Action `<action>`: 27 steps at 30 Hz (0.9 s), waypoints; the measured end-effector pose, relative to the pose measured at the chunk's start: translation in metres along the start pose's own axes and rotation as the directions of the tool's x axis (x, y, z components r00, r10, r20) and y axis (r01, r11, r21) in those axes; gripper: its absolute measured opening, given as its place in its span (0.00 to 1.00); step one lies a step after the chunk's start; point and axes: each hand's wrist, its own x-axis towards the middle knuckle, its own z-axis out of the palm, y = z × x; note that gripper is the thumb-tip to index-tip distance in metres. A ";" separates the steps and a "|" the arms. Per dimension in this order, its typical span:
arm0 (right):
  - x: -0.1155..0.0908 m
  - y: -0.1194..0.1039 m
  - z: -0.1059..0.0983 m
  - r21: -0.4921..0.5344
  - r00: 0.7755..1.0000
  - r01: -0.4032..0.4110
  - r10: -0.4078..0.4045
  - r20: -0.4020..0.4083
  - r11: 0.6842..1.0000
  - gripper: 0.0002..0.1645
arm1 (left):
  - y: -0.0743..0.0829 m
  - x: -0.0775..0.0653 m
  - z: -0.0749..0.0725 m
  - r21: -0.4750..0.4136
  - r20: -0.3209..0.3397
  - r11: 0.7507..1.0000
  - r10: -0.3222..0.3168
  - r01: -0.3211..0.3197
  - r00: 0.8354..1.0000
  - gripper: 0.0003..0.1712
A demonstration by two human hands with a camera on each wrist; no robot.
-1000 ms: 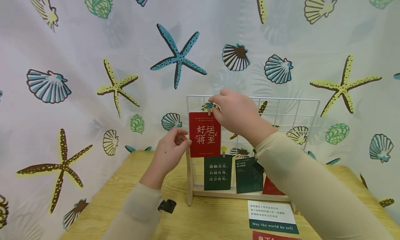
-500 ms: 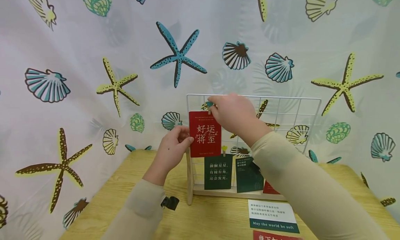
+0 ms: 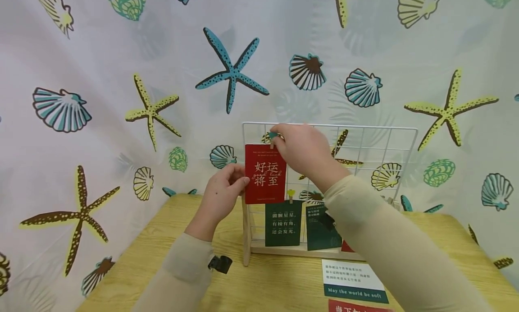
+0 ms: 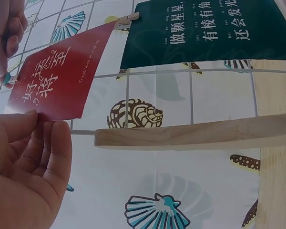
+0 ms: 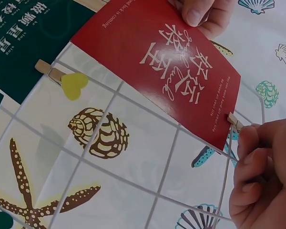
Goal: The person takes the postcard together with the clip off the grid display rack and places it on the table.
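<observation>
A red card (image 3: 265,174) with white lettering stands against the upper left of a white wire grid (image 3: 375,128). My left hand (image 3: 222,192) pinches the card's left edge between thumb and fingers, as the left wrist view also shows. At the card's top edge my right hand (image 3: 304,147) pinches a small wooden clothespin (image 5: 234,120) with a teal ornament (image 3: 273,135). The clothespin's tip is on the card's edge; whether it also grips the wire I cannot tell. Below hangs a dark green card (image 3: 283,223), held by a clothespin with a yellow heart (image 5: 75,86).
The grid stands in a wooden base (image 3: 300,252) on a wood-grain table (image 3: 227,285). Another green card (image 3: 322,233) sits lower on the grid, partly behind my right sleeve. A white and green card (image 3: 353,280) and a red card (image 3: 357,306) lie in front. A patterned curtain (image 3: 170,41) hangs behind.
My right hand has shifted slightly down and its fingers have closed in on the clothespin at the card's top. The left hand stays at the card's left edge, almost unmoved.
</observation>
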 end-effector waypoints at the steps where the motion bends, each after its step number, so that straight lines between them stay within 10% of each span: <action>1: -0.001 0.000 0.001 0.007 1.000 0.001 -0.001 -0.014 1.000 0.19 | 0.000 -0.001 -0.001 -0.007 0.001 1.000 -0.003 0.003 1.000 0.11; 27: -0.005 -0.004 0.011 0.011 0.986 0.035 -0.033 -0.163 0.999 0.11 | 0.003 -0.005 -0.003 -0.052 0.005 0.999 -0.004 0.005 1.000 0.10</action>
